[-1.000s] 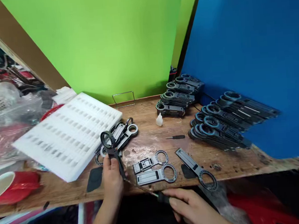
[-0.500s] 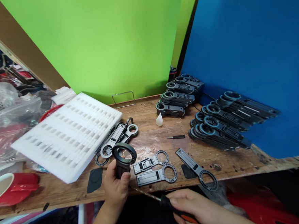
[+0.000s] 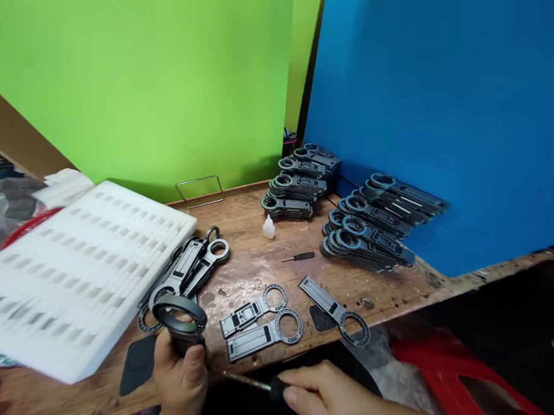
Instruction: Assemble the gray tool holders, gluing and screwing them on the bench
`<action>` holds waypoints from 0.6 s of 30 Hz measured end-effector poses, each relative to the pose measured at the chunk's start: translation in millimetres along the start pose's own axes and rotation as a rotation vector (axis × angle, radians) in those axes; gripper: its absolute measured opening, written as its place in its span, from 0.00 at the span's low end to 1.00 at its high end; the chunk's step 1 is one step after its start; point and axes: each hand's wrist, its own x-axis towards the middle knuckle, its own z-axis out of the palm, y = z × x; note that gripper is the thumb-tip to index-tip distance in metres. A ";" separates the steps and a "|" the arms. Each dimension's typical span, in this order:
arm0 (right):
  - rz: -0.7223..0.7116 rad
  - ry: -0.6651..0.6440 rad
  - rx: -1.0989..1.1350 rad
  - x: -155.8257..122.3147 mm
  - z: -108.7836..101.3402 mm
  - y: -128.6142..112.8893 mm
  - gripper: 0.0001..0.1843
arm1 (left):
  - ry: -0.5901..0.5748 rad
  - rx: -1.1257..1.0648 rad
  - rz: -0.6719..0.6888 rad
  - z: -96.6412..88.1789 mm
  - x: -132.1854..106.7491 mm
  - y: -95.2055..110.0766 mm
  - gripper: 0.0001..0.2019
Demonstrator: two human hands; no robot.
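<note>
My left hand point(image 3: 182, 378) grips a dark ring-ended bracket point(image 3: 183, 318) upright, its ring on top and its lower part wrapped in my fingers. My right hand point(image 3: 328, 397) is closed round the black handle of a screwdriver point(image 3: 251, 380). The shaft points left at the lower part of the bracket; whether the tip touches it I cannot make out. Just right of my left hand lie two flat ring-ended grey plates, one with a square cut-out pattern point(image 3: 246, 316) and one with a long slot point(image 3: 253, 343). A third grey plate point(image 3: 326, 300) rests on a dark pad point(image 3: 321, 318).
A white foam tray point(image 3: 86, 259) with slots leans at left over a pile of ring-ended parts point(image 3: 187, 274). Stacks of dark brackets point(image 3: 368, 226) stand at right. A small screwdriver point(image 3: 298, 256), a whitish bottle point(image 3: 268, 228) and a wire stand point(image 3: 200, 192) are on the wooden table point(image 3: 243, 273).
The view has swung to the right, so the table's contents appear farther left. Both hands keep their hold on the bracket and the screwdriver.
</note>
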 end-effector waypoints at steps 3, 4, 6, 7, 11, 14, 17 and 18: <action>-0.049 0.023 -0.089 -0.6 0.1 0.2 0.10 | -0.026 0.028 0.001 1.5 -0.6 -0.4 0.23; -0.062 0.031 -0.112 -1.2 -0.1 -0.8 0.10 | -0.030 0.039 0.000 2.0 -0.6 -1.2 0.23; -0.087 0.058 -0.143 -2.6 -0.9 -3.4 0.08 | -0.025 0.063 -0.012 3.3 0.3 -3.3 0.24; -0.091 0.071 -0.143 -3.4 -1.6 -4.7 0.08 | -0.025 0.081 -0.024 4.2 1.4 -4.5 0.24; 0.142 -0.069 0.182 -6.1 -8.0 -5.0 0.13 | -0.129 0.180 -0.118 11.4 8.8 -6.4 0.27; 0.378 -0.195 0.536 -8.4 -16.1 -0.1 0.15 | -0.236 0.228 -0.198 19.9 14.1 -1.8 0.28; 0.348 -0.169 0.578 -12.6 -24.6 4.7 0.18 | -0.318 0.274 -0.237 29.5 16.7 6.2 0.29; 0.313 -0.158 0.555 -14.6 -27.3 5.7 0.20 | -0.335 0.258 -0.226 32.6 17.1 8.6 0.29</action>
